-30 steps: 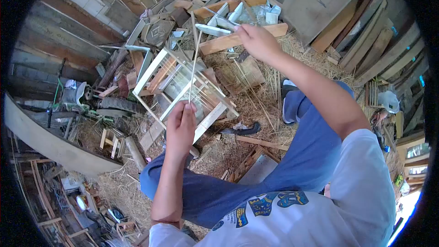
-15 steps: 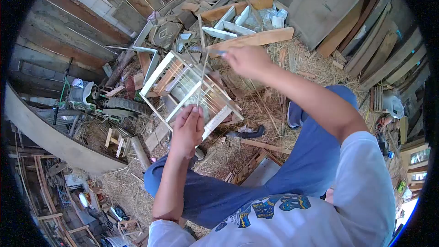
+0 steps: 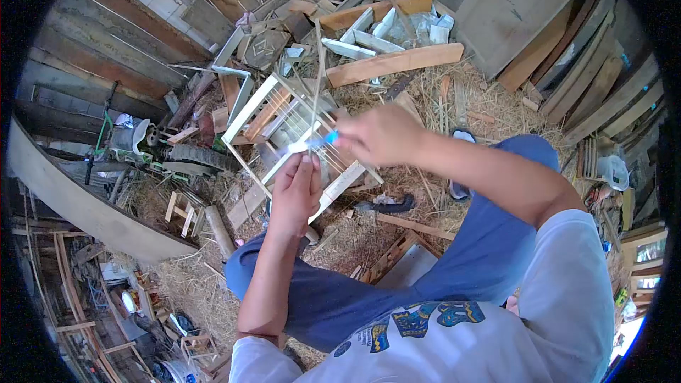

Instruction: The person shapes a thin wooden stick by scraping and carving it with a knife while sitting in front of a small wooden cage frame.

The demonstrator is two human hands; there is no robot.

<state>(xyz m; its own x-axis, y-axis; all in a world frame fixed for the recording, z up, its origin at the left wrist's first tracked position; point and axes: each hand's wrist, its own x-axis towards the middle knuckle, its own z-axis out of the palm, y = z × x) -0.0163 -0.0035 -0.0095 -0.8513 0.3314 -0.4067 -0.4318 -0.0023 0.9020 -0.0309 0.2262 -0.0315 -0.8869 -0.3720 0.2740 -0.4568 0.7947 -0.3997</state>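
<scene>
My left hand (image 3: 296,188) is closed, pinching the lower end of a long thin wooden strip (image 3: 317,92) that points away from me. In my right hand (image 3: 385,135), the fingers are wrapped round a knife with a blue handle (image 3: 331,137). Its pale blade is blurred by motion and lies across the strip just above my left fingertips; whether it touches the strip I cannot tell. Beneath both hands, a wooden frame with thin slats (image 3: 340,193) rests tilted on the ground, partly covered by my hands.
Straw and wood scraps cover the ground. Ahead lie white-painted pieces and a curved plank (image 3: 397,64). Large boards (image 3: 521,10) lean at the right. A small motorbike (image 3: 152,145) stands left behind a long curved board (image 3: 85,202). A wooden box (image 3: 404,262) sits between my legs.
My right hand has drawn the knife back toward me, from the strip's upper part down to near my left fingers. My left hand still grips the strip, almost in the same place.
</scene>
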